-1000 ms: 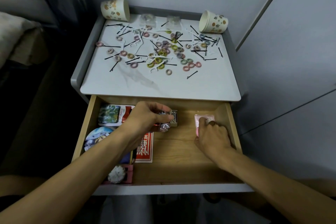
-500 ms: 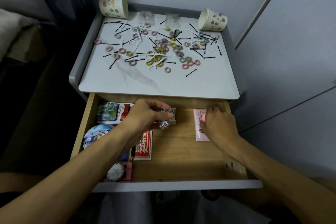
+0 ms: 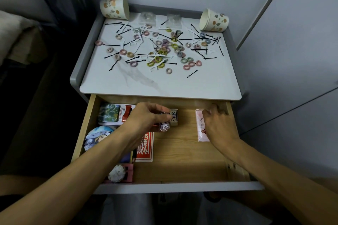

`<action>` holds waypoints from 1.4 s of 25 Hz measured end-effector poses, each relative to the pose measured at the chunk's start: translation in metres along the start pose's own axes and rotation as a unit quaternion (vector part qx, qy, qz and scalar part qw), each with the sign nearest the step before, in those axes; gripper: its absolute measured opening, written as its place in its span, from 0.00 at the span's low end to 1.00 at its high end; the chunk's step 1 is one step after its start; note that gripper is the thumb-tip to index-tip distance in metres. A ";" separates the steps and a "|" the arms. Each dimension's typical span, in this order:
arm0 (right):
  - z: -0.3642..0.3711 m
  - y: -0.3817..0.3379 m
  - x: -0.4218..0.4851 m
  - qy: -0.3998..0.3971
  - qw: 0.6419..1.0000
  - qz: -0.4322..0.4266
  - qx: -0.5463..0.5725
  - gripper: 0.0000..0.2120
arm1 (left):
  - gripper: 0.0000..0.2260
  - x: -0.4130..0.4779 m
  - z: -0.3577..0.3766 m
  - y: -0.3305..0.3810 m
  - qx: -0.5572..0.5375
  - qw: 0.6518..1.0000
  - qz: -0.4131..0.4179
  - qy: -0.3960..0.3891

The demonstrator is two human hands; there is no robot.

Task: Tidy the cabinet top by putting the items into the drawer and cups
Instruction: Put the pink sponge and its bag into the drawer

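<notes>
The wooden drawer (image 3: 182, 153) is pulled open below the white cabinet top (image 3: 204, 84). My left hand (image 3: 146, 119) pinches a small clear packet (image 3: 164, 127) with a white pattern, just above the drawer floor beside a small eraser box (image 3: 174, 117). My right hand (image 3: 218, 126) lies over a pink packet (image 3: 200, 129) flat at the drawer's right side, thumb and curled fingers at its far corner. Several coloured hair ties (image 3: 158, 59), black hairpins (image 3: 192, 73) and white floss picks (image 3: 153, 69) are scattered over the top. Two paper cups lie tipped in the left (image 3: 114, 8) and right (image 3: 214, 20) back corners.
The drawer's left side holds a green tin (image 3: 109, 115), a round badge (image 3: 97, 137), a red card (image 3: 145, 149) and a pink box with a white pompom (image 3: 118, 172). Two clear bags (image 3: 148, 17) lie at the top's back edge. A grey wall panel (image 3: 283, 78) stands on the right.
My right hand has slid along the pink packet toward the drawer's back right corner. My left hand has stayed in place with the clear packet.
</notes>
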State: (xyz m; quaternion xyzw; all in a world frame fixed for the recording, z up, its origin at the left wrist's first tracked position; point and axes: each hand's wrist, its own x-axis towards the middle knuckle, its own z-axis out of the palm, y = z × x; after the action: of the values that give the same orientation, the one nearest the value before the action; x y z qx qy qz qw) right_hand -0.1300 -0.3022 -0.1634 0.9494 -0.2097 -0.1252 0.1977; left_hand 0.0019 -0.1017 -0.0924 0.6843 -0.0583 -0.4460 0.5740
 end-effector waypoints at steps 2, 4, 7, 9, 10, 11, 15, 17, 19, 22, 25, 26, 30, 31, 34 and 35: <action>-0.003 -0.001 -0.003 -0.017 1.000 0.000 -0.003 0.27 | 0.07 0.003 -0.002 -0.003 0.001 1.000 0.001 0.006; -0.005 0.000 -0.003 -0.017 1.000 -0.005 -0.008 0.29 | 0.06 0.004 -0.003 -0.004 -0.001 1.000 0.003 0.006; -0.004 0.000 0.003 -0.011 1.000 -0.009 0.004 0.31 | 0.07 0.005 -0.004 -0.007 -0.006 1.000 0.003 0.004; -0.006 0.001 0.003 -0.015 1.000 -0.006 0.012 0.31 | 0.09 0.006 -0.005 -0.009 -0.018 1.000 -0.001 0.005; -0.009 0.002 0.002 -0.003 1.000 -0.002 0.025 0.30 | 0.10 0.006 -0.005 -0.010 -0.023 1.000 -0.002 0.003; -0.014 0.002 0.000 0.021 0.998 -0.009 0.051 0.28 | 0.10 0.007 -0.005 -0.010 -0.027 1.000 -0.002 0.000; -0.052 -0.019 -0.015 -0.055 0.840 -0.050 0.538 0.13 | 0.11 0.012 -0.005 -0.014 -0.060 0.998 -0.006 0.006; -0.067 -0.036 -0.021 -0.190 0.637 -0.036 0.747 0.12 | 0.11 0.015 -0.004 -0.017 -0.109 0.994 -0.021 0.008; -0.067 -0.047 -0.022 -0.223 0.556 -0.012 0.800 0.12 | 0.12 0.016 -0.004 -0.022 -0.153 0.987 -0.043 0.000; -0.069 -0.052 -0.019 -0.234 0.547 0.014 0.804 0.09 | 0.13 0.019 -0.005 -0.027 -0.151 0.987 -0.058 -0.013; -0.071 -0.055 -0.016 -0.251 0.577 0.009 0.777 0.06 | 0.10 0.027 -0.010 -0.032 -0.141 0.989 -0.049 -0.001; -0.070 -0.057 -0.015 -0.257 0.587 0.011 0.768 0.06 | 0.07 0.030 -0.011 -0.033 -0.117 0.992 -0.034 0.013; -0.057 -0.071 -0.014 -0.289 0.628 0.030 0.722 0.10 | 0.09 0.039 -0.015 -0.031 0.122 0.991 0.020 0.050; -0.051 -0.075 -0.014 -0.298 0.639 0.031 0.709 0.10 | 0.12 0.041 -0.015 -0.030 0.159 0.986 0.021 0.052; -0.040 -0.083 -0.014 -0.317 0.638 0.052 0.700 0.07 | 0.15 0.050 -0.015 -0.030 0.342 0.937 0.053 0.046; -0.038 -0.086 -0.012 -0.319 0.637 0.056 0.699 0.06 | 0.15 0.051 -0.016 -0.031 0.391 0.917 0.067 0.041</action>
State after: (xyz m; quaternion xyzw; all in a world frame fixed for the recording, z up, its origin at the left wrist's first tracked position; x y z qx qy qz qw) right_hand -0.0986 -0.2129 -0.1643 0.6916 -0.3373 -0.2255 -0.5975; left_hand 0.0297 -0.1103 -0.1471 0.8663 -0.2505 -0.3193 0.2911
